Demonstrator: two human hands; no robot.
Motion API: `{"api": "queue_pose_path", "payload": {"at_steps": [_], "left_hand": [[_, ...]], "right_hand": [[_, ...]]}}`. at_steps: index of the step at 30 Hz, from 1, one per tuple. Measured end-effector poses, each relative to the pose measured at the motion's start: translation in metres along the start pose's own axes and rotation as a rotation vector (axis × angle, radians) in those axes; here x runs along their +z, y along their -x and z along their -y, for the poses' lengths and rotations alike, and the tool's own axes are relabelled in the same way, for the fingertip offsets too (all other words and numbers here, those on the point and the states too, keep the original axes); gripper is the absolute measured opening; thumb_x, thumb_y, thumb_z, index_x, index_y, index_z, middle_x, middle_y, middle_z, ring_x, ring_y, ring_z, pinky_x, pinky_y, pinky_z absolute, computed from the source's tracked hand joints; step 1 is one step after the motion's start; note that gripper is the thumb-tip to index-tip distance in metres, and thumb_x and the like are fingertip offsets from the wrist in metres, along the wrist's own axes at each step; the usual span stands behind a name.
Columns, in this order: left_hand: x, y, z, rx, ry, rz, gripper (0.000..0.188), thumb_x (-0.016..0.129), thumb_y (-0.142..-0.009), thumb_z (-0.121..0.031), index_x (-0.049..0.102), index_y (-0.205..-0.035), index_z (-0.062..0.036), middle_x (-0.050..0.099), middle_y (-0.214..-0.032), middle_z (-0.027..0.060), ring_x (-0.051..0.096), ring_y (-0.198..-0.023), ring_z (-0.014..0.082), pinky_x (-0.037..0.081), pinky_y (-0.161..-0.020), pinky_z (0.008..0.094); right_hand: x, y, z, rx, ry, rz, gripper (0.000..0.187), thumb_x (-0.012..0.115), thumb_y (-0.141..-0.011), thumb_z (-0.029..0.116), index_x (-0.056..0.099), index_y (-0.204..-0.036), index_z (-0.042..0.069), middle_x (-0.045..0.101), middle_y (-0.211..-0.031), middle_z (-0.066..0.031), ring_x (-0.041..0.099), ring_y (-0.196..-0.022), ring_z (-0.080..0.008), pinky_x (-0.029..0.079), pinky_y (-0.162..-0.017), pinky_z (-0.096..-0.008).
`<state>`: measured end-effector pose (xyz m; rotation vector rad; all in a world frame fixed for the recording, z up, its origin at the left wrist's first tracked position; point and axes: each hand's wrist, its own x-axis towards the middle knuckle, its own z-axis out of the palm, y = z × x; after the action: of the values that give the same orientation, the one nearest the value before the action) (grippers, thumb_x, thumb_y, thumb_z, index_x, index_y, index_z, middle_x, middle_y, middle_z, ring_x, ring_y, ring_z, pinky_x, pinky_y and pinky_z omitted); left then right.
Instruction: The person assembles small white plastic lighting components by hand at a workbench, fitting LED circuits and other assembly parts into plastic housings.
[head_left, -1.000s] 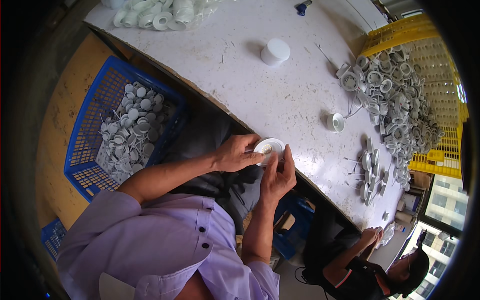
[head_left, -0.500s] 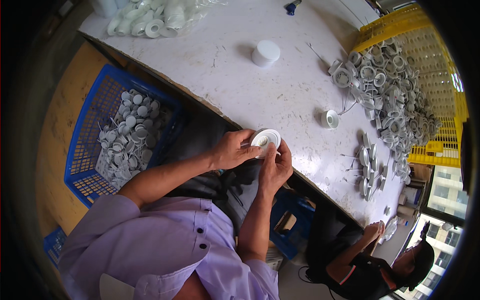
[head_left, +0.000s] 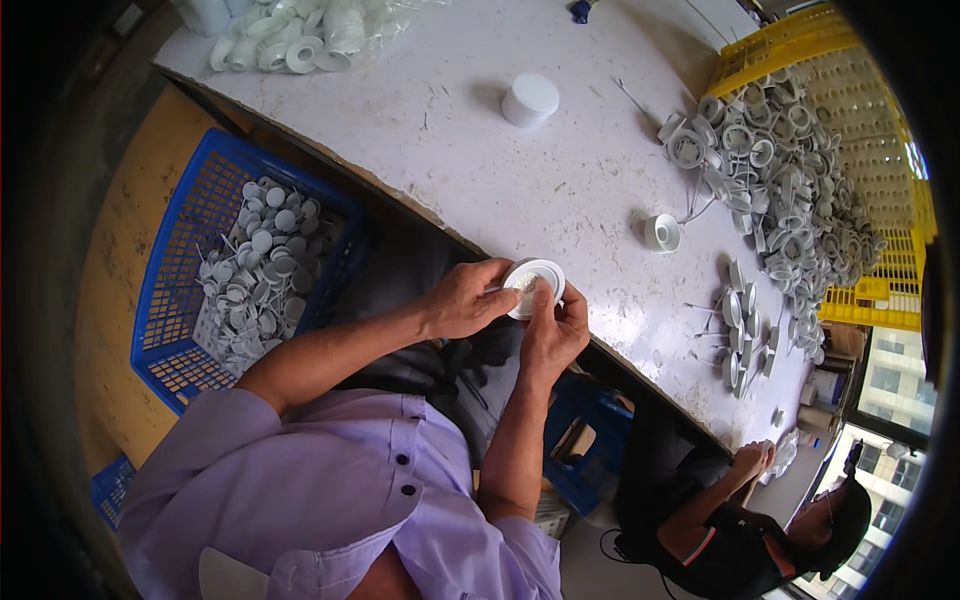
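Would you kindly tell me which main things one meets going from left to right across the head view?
Blue basket → left hand → right hand (both hold one round white piece) → small white cup → yellow crate.

This looks like a small-parts workshop. A scuffed white workbench (head_left: 450, 150) bears heaped round fittings (head_left: 790, 205), a blue perforated basket (head_left: 185, 265) holds discs, and a co-worker (head_left: 740, 550) is alongside.

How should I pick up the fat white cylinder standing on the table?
I'd come straight down from above and hold opposite sides of its round wall. The white cylinder stands upright on the table, its top looks flat with no handle, and nothing touches its sides.
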<state>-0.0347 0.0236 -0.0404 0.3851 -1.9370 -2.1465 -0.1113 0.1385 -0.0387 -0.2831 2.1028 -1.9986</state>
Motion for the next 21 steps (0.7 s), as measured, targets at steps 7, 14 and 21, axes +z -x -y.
{"api": "queue_pose_path", "payload": {"at_steps": [7, 14, 21], "left_hand": [[0.0013, -0.0026, 0.0025, -0.027, -0.086, -0.083, 0.028, 0.049, -0.086, -0.009, 0.056, -0.111, 0.0038, 0.064, -0.088, 0.0091, 0.058, -0.079, 0.0102, 0.048, -0.068, 0.0264], [-0.0006, -0.0027, -0.0039, -0.019, -0.099, -0.114, 0.028, 0.048, -0.085, -0.010, 0.057, -0.108, 0.0032, 0.065, -0.089, 0.0115, 0.060, -0.078, 0.0131, 0.049, -0.069, 0.0286], [-0.0011, -0.0017, -0.0047, -0.036, -0.172, -0.111, 0.028, 0.048, -0.085, -0.010, 0.057, -0.108, 0.0035, 0.065, -0.087, 0.0134, 0.061, -0.077, 0.0152, 0.049, -0.069, 0.0299]], "right_hand": [[0.0021, 0.0013, 0.0064, 0.020, 0.023, 0.028, 0.019, 0.065, -0.087, 0.011, 0.061, -0.101, -0.002, 0.061, -0.068, -0.0010, 0.050, -0.054, -0.0021, 0.038, -0.048, -0.0153], [-0.0030, 0.0002, 0.0059, 0.022, 0.026, 0.078, 0.021, 0.063, -0.088, 0.012, 0.063, -0.104, -0.002, 0.060, -0.067, -0.0008, 0.050, -0.054, -0.0034, 0.039, -0.049, -0.0160], [0.0001, 0.0020, 0.0058, 0.016, 0.043, 0.050, 0.019, 0.064, -0.088, 0.011, 0.063, -0.102, -0.002, 0.061, -0.067, -0.0016, 0.051, -0.054, -0.0034, 0.041, -0.049, -0.0165]]}}
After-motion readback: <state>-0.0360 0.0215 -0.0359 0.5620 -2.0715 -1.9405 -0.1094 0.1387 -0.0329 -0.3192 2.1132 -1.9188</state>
